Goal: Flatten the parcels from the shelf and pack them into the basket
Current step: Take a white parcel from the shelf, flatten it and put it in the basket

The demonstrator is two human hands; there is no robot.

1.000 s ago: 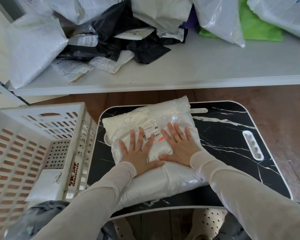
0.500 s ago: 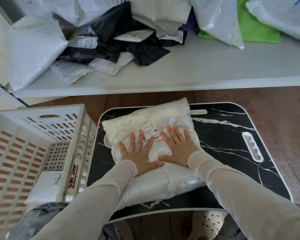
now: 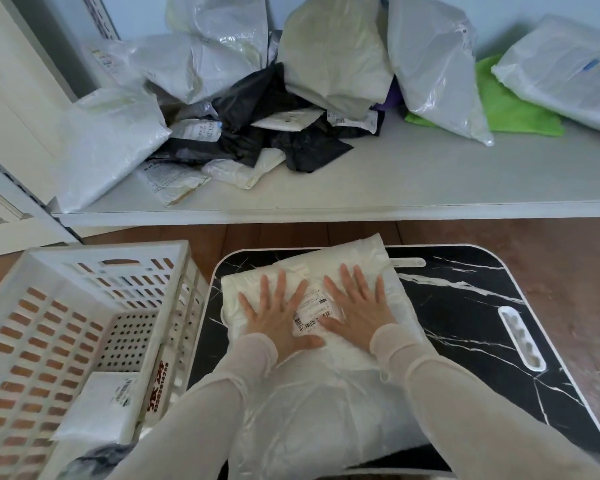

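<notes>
Hands slid toward far end of parcel (image 3: 329,372) since prev. frame. Then: close together on near side of label (image 3: 313,310). Now: one each side of it, fingers fanned wider. View tipped up too, more shelf (image 3: 430,181) seen.

L hand (image 3: 277,318): flat, palm down, fingers straight + spread, pressing parcel, gripping nothing. R hand (image 3: 358,311): same, flat and pressing. Sleeves (image 3: 222,393): 2, pale, thin, semi-sheer.

Parcel: 1. White soft poly mailer, approx. rectangular, pillowy, creased. Far part matt, near part glossier w/ fine wrinkles. 1 small white label w/ barcode on top. Lies on left half of table (image 3: 465,299), near end under the forearms.

Table: 1. Black top w/ white marble veining, white rim, rounded corners. 1 white oval slot (image 3: 522,339) on right side.

Basket (image 3: 94,252): 1, left of table, just beside it; touching or not, can't tell. White rigid plastic, walls w/ rectangular slots, floor w/ round holes. Inside: 1 flat white packet (image 3: 97,407) at near right, and 1 dark grey bag (image 3: 94,459), nearer, partly seen.

Shelf: white, smooth, on far side. Pile of poly bags on it. Black bags (image 3: 257,102) crumpled, at least 2. 1 bright green piece (image 3: 510,102), bag or cloth unclear. Big white/translucent ones overlap, count unsure.

Floor (image 3: 551,258): brown wood boards.
</notes>
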